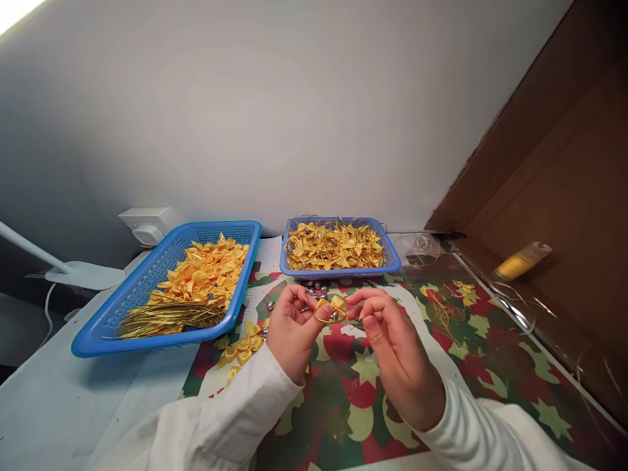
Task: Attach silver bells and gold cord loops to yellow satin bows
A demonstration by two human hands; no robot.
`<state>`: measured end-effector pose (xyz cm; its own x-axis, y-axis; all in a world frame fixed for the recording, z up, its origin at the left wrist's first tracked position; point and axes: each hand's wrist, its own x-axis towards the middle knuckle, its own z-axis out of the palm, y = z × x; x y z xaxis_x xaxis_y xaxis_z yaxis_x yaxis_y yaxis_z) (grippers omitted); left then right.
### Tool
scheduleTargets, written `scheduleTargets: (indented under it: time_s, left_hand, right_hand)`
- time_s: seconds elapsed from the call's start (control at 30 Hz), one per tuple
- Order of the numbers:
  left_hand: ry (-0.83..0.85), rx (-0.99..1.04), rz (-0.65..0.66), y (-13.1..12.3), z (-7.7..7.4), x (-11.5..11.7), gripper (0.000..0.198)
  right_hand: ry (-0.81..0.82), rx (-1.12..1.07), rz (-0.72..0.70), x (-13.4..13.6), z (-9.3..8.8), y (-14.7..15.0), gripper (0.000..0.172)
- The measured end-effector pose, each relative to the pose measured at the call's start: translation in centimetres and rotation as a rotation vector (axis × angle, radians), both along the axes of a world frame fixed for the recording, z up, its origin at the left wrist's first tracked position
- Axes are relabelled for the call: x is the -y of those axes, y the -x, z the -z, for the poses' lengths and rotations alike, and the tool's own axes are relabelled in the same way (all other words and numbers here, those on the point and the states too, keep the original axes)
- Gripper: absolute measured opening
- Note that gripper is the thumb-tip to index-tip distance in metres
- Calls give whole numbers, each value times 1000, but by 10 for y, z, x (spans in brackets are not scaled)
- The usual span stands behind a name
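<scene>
A small yellow ribbon bow [338, 305] with a silver bell [334, 316] is held up over the middle of the table. My left hand [298, 330] is closed, pinching the bow between thumb and fingers, and a loop of gold cord [322, 320] curves past the thumb. On the bow's other side my right hand [392, 347] is closed in a pinch, apparently on the cord's thin end, though its fingertips partly hide it. Several loose silver bells [316, 288] lie behind my left hand. Loose yellow bows [245, 347] rest beside my left wrist.
At left, a blue basket [240, 281] holds yellow bows and a bundle of gold cords [171, 318]. A smaller basket [392, 258] at the back holds corded bows. Cord scraps [444, 307] lie at right, near a cardboard wall [554, 176]. A white lamp base [86, 275] stands far left.
</scene>
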<state>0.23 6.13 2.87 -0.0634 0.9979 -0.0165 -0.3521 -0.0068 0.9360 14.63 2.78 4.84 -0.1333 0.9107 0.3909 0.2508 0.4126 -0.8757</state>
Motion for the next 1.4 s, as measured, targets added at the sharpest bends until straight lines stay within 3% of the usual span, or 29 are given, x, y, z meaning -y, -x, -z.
scheduleTargets:
  time_s: [0.23,0.47,0.7,1.0,1.4]
  left_hand:
    - [-68,-18,10,0,-1,2,40]
    - [-116,-62,-12,-2,1,2,39]
    - [-75,-69,-6,0,-2,0,40]
    - [-66,-59,14,-1,-2,4,39]
    - [-83,-48,-18,-2,-1,2,41]
  right_hand:
    - [58,50,-31,-1,-4,1,19]
    - [185,-52,-102,-1,-3,2,20]
    - [48,-2,9,-1,-3,-1,16]
    - [50,54,-70,-3,-5,0,18]
    - [118,-73,-88,-7,2,1,20]
